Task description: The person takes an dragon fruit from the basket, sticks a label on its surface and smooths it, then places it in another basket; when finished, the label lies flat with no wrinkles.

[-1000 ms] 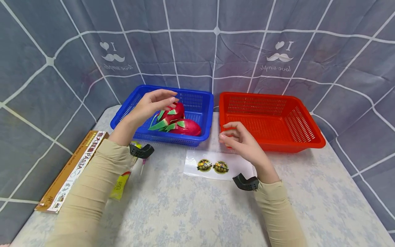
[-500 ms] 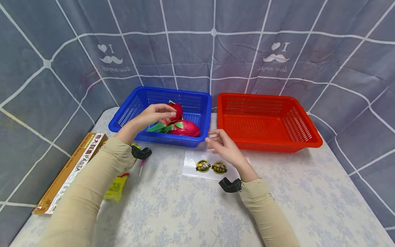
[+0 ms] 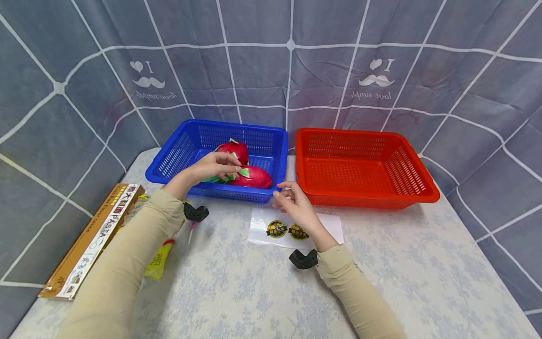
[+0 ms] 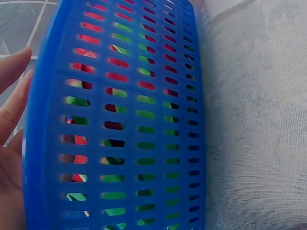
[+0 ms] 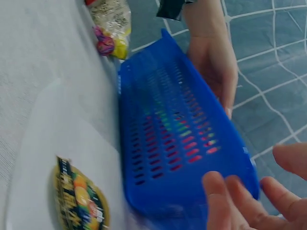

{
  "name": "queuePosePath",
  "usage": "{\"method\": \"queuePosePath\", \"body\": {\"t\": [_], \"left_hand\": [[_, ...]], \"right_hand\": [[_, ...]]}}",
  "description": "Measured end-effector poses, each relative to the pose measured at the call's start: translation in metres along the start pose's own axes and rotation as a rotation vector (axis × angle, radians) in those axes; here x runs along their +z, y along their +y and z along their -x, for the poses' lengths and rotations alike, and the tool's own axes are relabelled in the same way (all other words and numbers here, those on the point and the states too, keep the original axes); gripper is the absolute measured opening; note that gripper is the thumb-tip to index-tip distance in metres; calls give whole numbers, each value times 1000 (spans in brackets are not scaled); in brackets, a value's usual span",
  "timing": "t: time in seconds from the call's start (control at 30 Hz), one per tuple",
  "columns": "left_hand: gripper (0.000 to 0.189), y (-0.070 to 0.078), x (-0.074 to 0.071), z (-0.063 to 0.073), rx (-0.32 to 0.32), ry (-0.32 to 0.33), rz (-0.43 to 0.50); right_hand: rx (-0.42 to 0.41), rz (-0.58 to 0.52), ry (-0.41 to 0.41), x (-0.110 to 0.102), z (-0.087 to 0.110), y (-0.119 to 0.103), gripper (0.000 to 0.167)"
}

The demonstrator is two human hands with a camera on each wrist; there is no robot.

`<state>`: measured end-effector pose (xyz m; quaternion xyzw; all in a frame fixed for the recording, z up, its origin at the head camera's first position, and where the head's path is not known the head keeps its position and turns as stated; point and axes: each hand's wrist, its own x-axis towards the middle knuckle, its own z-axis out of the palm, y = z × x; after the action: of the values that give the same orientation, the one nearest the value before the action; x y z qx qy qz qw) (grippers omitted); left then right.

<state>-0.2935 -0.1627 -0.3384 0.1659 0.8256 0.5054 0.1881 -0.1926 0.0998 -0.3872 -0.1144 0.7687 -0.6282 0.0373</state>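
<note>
Red dragon fruits with green scales lie in the blue basket (image 3: 237, 189); the front dragon fruit (image 3: 257, 178) is plain, another dragon fruit (image 3: 237, 149) is partly covered. My left hand (image 3: 209, 165) reaches over the basket's front rim, its bent fingertips overlapping the green end of the front fruit. In the left wrist view, the slotted basket wall (image 4: 129, 124) hides most of the fruit, and the fingers show above the rim. My right hand (image 3: 298, 205), loosely curled with thumb and fingers apart, is right at the basket's front right corner; the right wrist view shows its fingertips beside the rim.
A red basket (image 3: 347, 193) stands to the right. A white sheet with two round labels (image 3: 276, 229) lies before the baskets. On the left are a pasta box (image 3: 93, 240), a yellow packet (image 3: 157, 263) and a lollipop (image 3: 192, 228). A grey-blue curtain (image 3: 322, 80) hangs behind.
My left hand has lowered toward the front dragon fruit. My right hand has moved left from the red basket's edge to the blue basket's corner. The view has shifted slightly.
</note>
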Motion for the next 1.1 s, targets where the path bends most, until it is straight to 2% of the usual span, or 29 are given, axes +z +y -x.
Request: {"method": "queuePosePath", "body": {"t": [0.17, 0.37, 0.67, 0.87, 1.1], "left_hand": [[30, 1, 5, -2, 5, -18, -39], [23, 2, 7, -5, -3, 22, -59], [20, 6, 9, -5, -16, 49, -74], [20, 13, 16, -6, -2, 88, -23], [19, 13, 20, -6, -18, 135, 16]], "right_hand": [[-1, -67, 59, 8, -3, 6, 29], [12, -84, 98, 11, -3, 7, 27], [37, -86, 59, 7, -7, 9, 29], [51, -86, 44, 6, -7, 8, 28], [36, -80, 42, 6, -5, 9, 28]]}}
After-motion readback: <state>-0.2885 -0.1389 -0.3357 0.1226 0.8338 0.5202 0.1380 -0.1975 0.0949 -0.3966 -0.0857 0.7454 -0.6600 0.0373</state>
